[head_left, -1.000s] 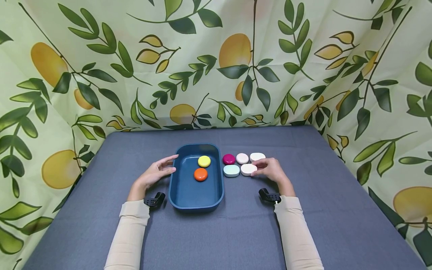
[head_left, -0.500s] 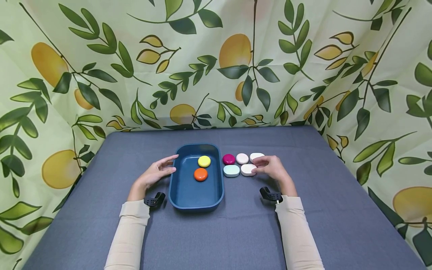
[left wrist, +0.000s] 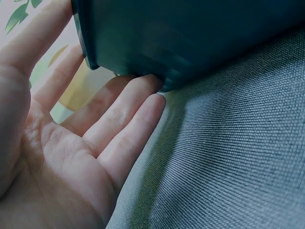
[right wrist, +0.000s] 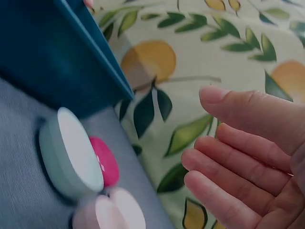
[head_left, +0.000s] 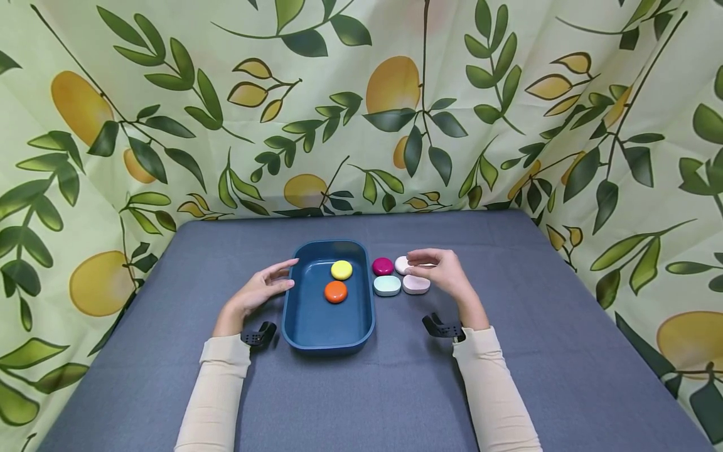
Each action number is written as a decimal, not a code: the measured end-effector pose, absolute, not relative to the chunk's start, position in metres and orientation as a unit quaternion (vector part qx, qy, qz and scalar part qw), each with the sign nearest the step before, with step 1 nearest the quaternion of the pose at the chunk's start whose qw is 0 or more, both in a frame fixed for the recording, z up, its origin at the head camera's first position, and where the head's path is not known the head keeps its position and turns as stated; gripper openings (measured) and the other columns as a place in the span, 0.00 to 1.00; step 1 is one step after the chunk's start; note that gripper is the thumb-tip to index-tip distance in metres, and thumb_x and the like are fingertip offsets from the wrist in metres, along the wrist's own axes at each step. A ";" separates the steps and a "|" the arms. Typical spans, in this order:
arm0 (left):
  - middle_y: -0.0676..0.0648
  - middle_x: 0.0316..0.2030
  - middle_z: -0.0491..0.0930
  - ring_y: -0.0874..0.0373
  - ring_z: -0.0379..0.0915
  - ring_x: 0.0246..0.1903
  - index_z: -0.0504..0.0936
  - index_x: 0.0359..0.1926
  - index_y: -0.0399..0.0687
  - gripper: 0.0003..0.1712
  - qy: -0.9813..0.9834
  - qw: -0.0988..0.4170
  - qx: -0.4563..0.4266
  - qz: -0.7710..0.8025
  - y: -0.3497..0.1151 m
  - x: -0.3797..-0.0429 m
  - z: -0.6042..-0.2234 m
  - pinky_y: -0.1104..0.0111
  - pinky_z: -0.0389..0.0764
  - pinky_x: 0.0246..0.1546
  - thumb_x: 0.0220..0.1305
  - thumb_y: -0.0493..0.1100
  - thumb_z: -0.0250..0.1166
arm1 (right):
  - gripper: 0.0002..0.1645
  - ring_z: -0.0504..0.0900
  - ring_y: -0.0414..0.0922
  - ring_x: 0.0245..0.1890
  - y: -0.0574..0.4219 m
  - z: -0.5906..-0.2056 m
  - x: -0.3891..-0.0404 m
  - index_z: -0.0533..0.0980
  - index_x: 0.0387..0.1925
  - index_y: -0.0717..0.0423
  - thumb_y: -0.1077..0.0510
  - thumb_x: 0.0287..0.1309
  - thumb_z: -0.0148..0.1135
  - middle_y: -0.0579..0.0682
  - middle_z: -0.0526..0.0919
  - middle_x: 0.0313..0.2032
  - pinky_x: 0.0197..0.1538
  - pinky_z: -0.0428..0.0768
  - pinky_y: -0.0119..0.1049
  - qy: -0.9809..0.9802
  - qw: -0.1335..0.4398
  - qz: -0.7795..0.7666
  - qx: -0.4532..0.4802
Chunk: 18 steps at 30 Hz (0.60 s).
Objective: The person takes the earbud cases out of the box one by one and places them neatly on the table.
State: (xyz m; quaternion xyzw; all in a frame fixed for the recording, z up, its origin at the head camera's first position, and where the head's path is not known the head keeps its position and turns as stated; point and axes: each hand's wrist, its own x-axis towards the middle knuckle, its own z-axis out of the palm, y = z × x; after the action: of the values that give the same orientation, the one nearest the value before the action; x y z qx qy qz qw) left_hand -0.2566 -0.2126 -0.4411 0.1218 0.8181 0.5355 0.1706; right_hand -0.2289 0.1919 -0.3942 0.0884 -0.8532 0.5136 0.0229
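Observation:
A blue rectangular tray (head_left: 327,347) holds a yellow round soap-like piece (head_left: 341,270) and an orange round one (head_left: 336,292). My left hand (head_left: 260,290) rests its fingertips on the tray's left side, fingers mostly extended. My right hand (head_left: 443,273) hovers over the pieces right of the tray; in the right wrist view, nothing lies between its thumb and loosely bent fingers. Below it sit a pale pink oval piece (head_left: 416,284) and a whitish round one (head_left: 401,265), partly covered by the fingers. The back white oval piece is hidden by this hand.
Close to the tray's right wall stand a magenta round piece (head_left: 383,266) and a pale green oval piece (head_left: 386,286). A grey cloth (head_left: 339,402) covers the table. Behind and beside it hangs a leaf-and-fruit patterned curtain (head_left: 350,138).
My right hand has risen off the white oval pieces and moved left above them, now covering the back one. The left hand and the tray have stayed in place.

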 end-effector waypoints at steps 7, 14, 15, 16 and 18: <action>0.36 0.73 0.55 0.37 0.54 0.71 0.58 0.73 0.53 0.36 0.815 0.168 0.127 0.540 -0.212 -0.256 -0.441 0.41 0.60 0.69 0.67 0.50 0.60 | 0.22 0.86 0.57 0.46 0.169 -0.391 -0.224 0.79 0.48 0.69 0.64 0.51 0.70 0.67 0.85 0.46 0.46 0.85 0.33 -0.843 0.011 0.521 0.132; 0.37 0.73 0.55 0.38 0.54 0.72 0.59 0.73 0.53 0.36 0.816 0.167 0.125 0.539 -0.213 -0.256 -0.441 0.41 0.60 0.70 0.68 0.50 0.60 | 0.23 0.87 0.53 0.45 0.146 -0.392 -0.222 0.78 0.49 0.71 0.64 0.51 0.70 0.68 0.84 0.47 0.44 0.84 0.28 -0.826 -0.020 0.536 0.171; 0.37 0.73 0.55 0.38 0.54 0.72 0.58 0.73 0.53 0.36 0.817 0.167 0.124 0.538 -0.213 -0.256 -0.441 0.41 0.60 0.70 0.68 0.50 0.60 | 0.24 0.87 0.53 0.45 0.142 -0.392 -0.221 0.78 0.49 0.71 0.65 0.50 0.70 0.69 0.84 0.47 0.44 0.84 0.28 -0.822 -0.025 0.541 0.175; 0.37 0.73 0.55 0.38 0.54 0.72 0.58 0.73 0.53 0.36 0.818 0.168 0.123 0.536 -0.213 -0.256 -0.441 0.41 0.60 0.70 0.68 0.50 0.60 | 0.24 0.87 0.54 0.46 0.139 -0.391 -0.221 0.78 0.50 0.71 0.65 0.50 0.70 0.69 0.84 0.47 0.44 0.85 0.29 -0.818 -0.028 0.545 0.180; 0.37 0.74 0.55 0.38 0.53 0.72 0.58 0.73 0.54 0.36 0.819 0.170 0.122 0.534 -0.212 -0.256 -0.441 0.41 0.60 0.70 0.68 0.51 0.60 | 0.24 0.86 0.56 0.46 0.132 -0.389 -0.221 0.78 0.50 0.71 0.66 0.50 0.70 0.69 0.83 0.47 0.46 0.85 0.33 -0.814 -0.031 0.548 0.190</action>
State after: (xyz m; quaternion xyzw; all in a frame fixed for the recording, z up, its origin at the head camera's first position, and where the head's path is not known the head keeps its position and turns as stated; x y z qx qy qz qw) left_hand -0.2559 -0.2125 -0.4407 0.1222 0.8190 0.5343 0.1696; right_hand -0.2213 0.1316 -0.3892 0.1901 -0.8141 0.5478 -0.0306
